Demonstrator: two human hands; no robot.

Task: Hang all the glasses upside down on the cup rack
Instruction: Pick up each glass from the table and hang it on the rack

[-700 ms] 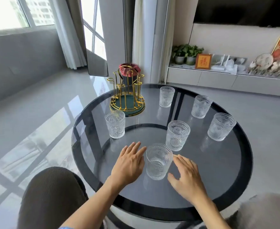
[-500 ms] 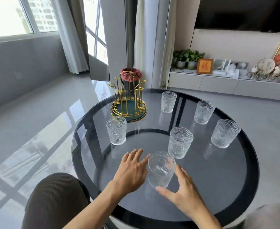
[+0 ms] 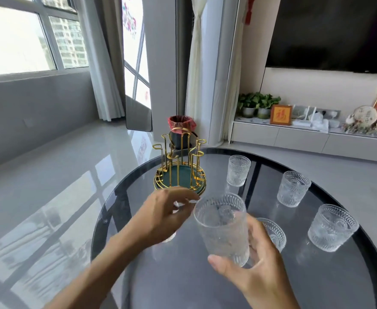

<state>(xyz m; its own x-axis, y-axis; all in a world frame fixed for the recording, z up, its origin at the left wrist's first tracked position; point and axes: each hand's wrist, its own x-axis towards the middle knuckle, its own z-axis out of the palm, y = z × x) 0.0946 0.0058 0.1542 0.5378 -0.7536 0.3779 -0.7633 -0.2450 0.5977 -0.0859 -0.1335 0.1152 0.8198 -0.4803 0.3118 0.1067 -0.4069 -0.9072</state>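
Note:
My right hand [image 3: 256, 270] grips a clear embossed glass [image 3: 222, 224] from below and lifts it upright above the round dark glass table [image 3: 316, 293]. My left hand [image 3: 163, 215] hovers just left of that glass with fingers spread and holds nothing. It hides most of another glass [image 3: 169, 238] on the table. The gold wire cup rack [image 3: 179, 166] with a green base stands empty at the table's far left. Other glasses stand upright on the table: one behind my right hand [image 3: 273, 233], one at the back [image 3: 238, 170], two on the right [image 3: 292, 188], [image 3: 332, 227].
A dark pot with a red cloth cover [image 3: 181, 130] stands on the floor behind the rack. A low white shelf [image 3: 312, 137] with plants and ornaments runs along the right wall. A grey glossy floor [image 3: 49, 186] lies to the left.
My right hand has closed on the nearest glass and raised it off the table. My left hand has lifted and moved forward over the left glass. The camera has tilted upward.

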